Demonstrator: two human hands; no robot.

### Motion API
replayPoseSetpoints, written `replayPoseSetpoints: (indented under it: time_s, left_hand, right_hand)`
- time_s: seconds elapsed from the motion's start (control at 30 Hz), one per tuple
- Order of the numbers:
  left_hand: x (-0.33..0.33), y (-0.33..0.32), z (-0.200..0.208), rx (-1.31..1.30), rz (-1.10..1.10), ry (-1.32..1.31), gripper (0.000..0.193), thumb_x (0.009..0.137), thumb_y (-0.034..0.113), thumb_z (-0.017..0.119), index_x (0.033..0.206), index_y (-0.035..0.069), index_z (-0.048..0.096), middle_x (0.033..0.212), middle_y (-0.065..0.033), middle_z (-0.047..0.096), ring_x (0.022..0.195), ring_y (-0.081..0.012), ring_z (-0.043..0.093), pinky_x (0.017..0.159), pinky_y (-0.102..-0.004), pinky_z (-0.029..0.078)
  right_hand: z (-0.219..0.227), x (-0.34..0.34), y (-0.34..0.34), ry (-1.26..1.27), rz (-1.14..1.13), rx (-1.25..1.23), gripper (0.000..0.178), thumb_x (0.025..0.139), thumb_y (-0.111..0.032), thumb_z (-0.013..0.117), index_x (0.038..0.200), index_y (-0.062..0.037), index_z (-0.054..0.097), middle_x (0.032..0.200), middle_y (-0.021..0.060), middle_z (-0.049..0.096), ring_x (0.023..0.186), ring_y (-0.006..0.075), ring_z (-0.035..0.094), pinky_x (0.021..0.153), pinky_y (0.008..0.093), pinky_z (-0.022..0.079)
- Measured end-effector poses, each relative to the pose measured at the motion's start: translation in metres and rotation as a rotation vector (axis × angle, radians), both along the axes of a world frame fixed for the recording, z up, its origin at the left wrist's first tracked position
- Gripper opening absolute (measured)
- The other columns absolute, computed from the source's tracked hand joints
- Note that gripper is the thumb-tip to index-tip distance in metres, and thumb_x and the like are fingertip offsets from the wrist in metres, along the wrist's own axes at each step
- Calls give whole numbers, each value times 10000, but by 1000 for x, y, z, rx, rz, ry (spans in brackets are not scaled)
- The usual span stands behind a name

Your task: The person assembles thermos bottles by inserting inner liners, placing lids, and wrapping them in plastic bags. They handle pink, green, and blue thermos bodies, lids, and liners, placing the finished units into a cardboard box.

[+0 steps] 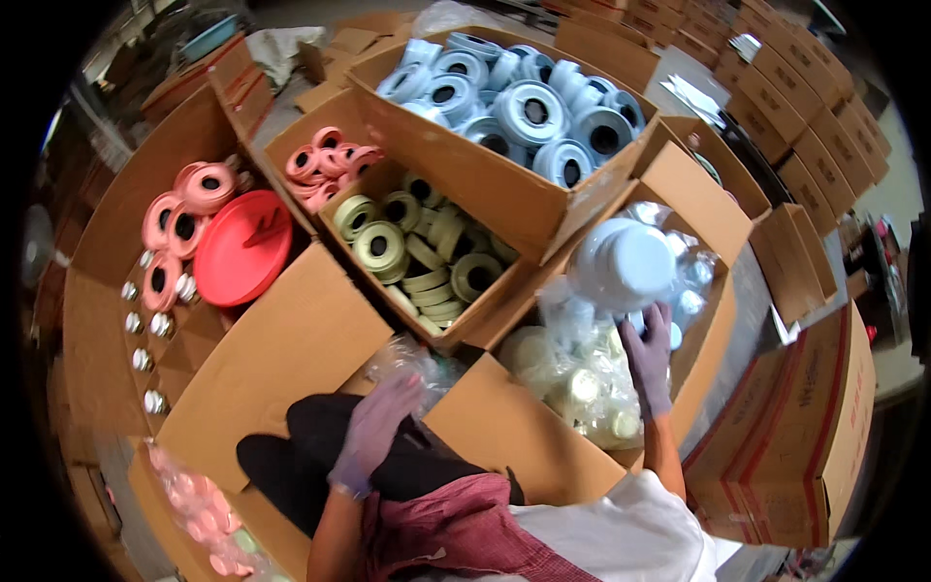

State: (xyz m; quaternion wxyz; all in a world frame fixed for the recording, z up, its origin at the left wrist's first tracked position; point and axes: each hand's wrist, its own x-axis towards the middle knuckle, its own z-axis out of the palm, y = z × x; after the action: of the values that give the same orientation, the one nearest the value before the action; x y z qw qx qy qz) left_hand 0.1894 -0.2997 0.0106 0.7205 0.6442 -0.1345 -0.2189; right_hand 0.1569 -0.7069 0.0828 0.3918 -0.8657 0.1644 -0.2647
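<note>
My right hand (650, 361), in a thin pale glove, is closed at the lower edge of a light-blue round plastic piece (632, 267) with a stepped, lid-like shape. That piece is slightly blurred and is held over an open carton (703, 373) of bagged plastic parts. Beneath and beside it lie clear bags (582, 383) of pale, cream-coloured pieces, and more bagged light-blue pieces (690, 291). My left hand (380, 427), gloved too, hovers above my lap with its fingers stretched out and nothing in them. Close by it is a crumpled clear plastic bag (412, 364).
Ahead stand cartons of light-blue ring-shaped parts (531, 112), pale green ones (381, 245) and pink ones (330, 160). A red round lid (244, 247) and several small silvery pieces (155, 401) are at left. A large carton (786, 436) stands at right, stacked cartons (810, 107) behind.
</note>
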Motion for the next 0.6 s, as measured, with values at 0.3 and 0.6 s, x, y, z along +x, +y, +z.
replayPoseSetpoints:
  time_s: [0.3,0.6]
  left_hand:
    - [38,113,9,-258,653,-219,349,950,138,546,1269,-1,560,1259,-136,586,1114,-230,569,957,-367,460]
    - [-9,230,92,24,942,-155,358,930,166,604,1210,-57,626,1019,-70,697,887,-155,637,823,-284,504]
  right_hand:
    - [14,-22,176,357,862,1829,905,868,-591,652,1496,-47,293,1443,231,437,1257,387,529,981,560,492]
    - [38,45,286,-769,1385,-736,584,649,-151,835,1148,-314,581,1211,146,500,1078,423,559,843,488,539]
